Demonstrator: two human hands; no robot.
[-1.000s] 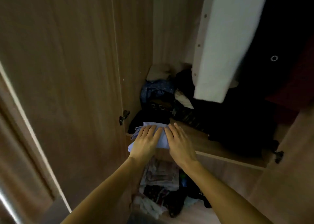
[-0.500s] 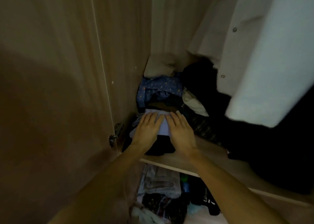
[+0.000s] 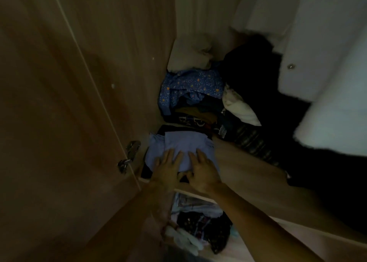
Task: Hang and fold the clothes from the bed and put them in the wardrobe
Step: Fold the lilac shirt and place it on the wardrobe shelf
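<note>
Under both palms: folded lilac garment (image 3: pixel 184 142) on wardrobe shelf (image 3: pixel 248 174), extends fwd past fingertips. L hand (image 3: pixel 168 171) & R hand (image 3: pixel 205 171) flat, fingers straight, pressing, gripping nothing; equally near.

Shelf (image 3: pixel 248 174): a bare wood strip lies open to the right of the folded lilac cloth (image 3: pixel 184 146) and reaches the front edge.
Left closed off: side wall (image 3: pixel 127 63) close against the cloth, with a hinge (image 3: pixel 129 156) jutting out just beside it.
Behind the cloth, a blue patterned cloth (image 3: pixel 190 86), dark pieces and a white cloth (image 3: pixel 240 106) are heaped up and fill the back corner.
Striped cloth (image 3: pixel 252 142) and black clothes (image 3: pixel 327 172) border the strip on the right.
White shirt (image 3: pixel 327 63) hangs low over that right side.
Left hand (image 3: pixel 168 168) and right hand (image 3: pixel 202 172) lie flat on the cloth's near edge and occupy the front approach.
Lower compartment crammed with a clothes pile (image 3: pixel 198 222).
</note>
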